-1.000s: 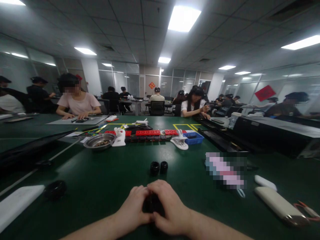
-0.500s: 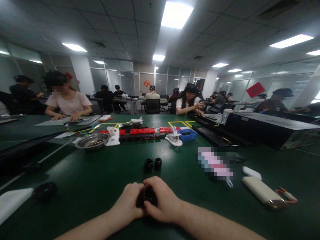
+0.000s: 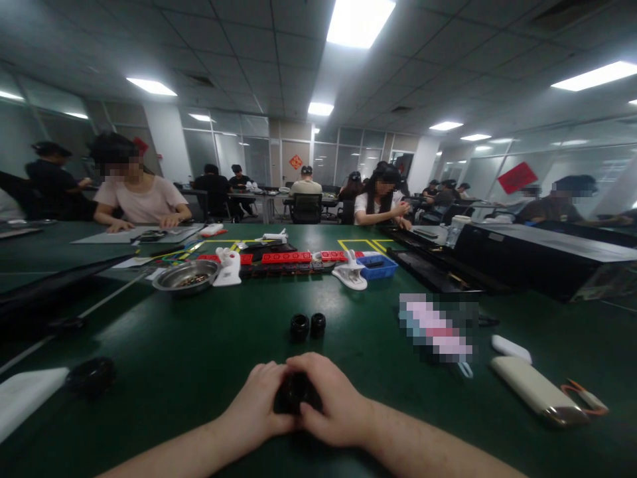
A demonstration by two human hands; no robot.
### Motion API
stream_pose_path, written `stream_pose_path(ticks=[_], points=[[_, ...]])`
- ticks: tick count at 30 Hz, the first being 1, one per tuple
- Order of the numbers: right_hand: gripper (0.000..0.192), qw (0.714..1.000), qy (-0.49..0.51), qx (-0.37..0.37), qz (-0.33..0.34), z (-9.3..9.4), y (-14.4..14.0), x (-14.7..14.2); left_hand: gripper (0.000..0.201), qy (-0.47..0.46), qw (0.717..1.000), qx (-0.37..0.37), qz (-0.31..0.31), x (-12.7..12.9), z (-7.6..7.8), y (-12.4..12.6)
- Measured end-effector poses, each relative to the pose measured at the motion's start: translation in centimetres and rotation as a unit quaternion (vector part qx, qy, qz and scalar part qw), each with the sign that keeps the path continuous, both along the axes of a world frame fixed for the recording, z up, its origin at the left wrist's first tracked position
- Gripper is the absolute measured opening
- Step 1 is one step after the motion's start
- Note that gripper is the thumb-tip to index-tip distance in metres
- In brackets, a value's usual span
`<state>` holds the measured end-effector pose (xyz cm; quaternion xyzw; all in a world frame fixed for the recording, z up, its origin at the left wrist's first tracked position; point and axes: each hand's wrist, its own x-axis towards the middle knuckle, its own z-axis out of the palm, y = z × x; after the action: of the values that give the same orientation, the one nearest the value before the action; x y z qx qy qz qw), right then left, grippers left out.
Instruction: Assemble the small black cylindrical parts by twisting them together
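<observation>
Both of my hands close around one small black round part [image 3: 294, 393] low in the middle of the green table [image 3: 199, 358]. My left hand [image 3: 259, 401] grips its left side and my right hand [image 3: 331, 401] wraps its right side and top, so most of the part is hidden. Two more small black cylindrical parts [image 3: 307, 326] stand side by side on the table just beyond my fingers, apart from both hands.
A black round cap [image 3: 91, 376] and a white sheet [image 3: 24, 395] lie at left. A white power bank [image 3: 535, 396] and small white case [image 3: 511, 348] lie at right. Farther off are a metal bowl [image 3: 185, 275], red strips [image 3: 293, 257], a blue tray [image 3: 377, 265]. Other people sit at tables behind.
My hands stay clasped on the black part with only slight finger shifts; the view itself has drifted a little.
</observation>
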<state>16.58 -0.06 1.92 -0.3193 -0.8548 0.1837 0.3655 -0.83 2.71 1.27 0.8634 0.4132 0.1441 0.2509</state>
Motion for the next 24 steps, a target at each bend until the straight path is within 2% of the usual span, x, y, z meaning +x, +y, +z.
stream_pose_path(ticks=[3,5,7,10,13,19,22,24], points=[[0.056,0.999,0.008,-0.007,-0.031,-0.12,0.11,0.14,0.039,0.016,1.000,0.005,0.007,-0.09,-0.07,0.06],[0.053,0.997,-0.002,-0.018,-0.073,-0.20,0.19,0.10,0.037,0.026,1.000,0.011,0.009,-0.10,-0.25,0.11],[0.048,0.996,-0.016,-0.023,-0.087,-0.18,0.18,0.01,0.037,0.028,0.999,0.022,0.012,-0.10,-0.51,0.14],[0.042,0.999,-0.012,-0.014,-0.044,0.04,0.01,-0.08,0.038,0.018,0.999,0.035,0.012,-0.10,-0.75,0.11],[0.050,1.000,0.007,0.004,0.009,0.18,-0.14,-0.07,0.040,0.014,0.999,0.028,0.015,-0.11,-0.54,-0.04],[0.049,0.996,0.003,-0.012,-0.087,-0.38,0.08,-0.19,0.039,0.025,0.999,0.034,0.021,-0.08,-0.13,-0.12],[0.047,0.995,-0.004,-0.030,-0.092,-0.44,0.05,-0.35,0.039,0.028,0.999,0.039,0.019,-0.07,-0.23,-0.06],[0.045,0.997,-0.003,-0.026,-0.066,-0.31,-0.07,-0.38,0.039,0.017,0.999,0.033,0.011,-0.08,-0.21,-0.06]])
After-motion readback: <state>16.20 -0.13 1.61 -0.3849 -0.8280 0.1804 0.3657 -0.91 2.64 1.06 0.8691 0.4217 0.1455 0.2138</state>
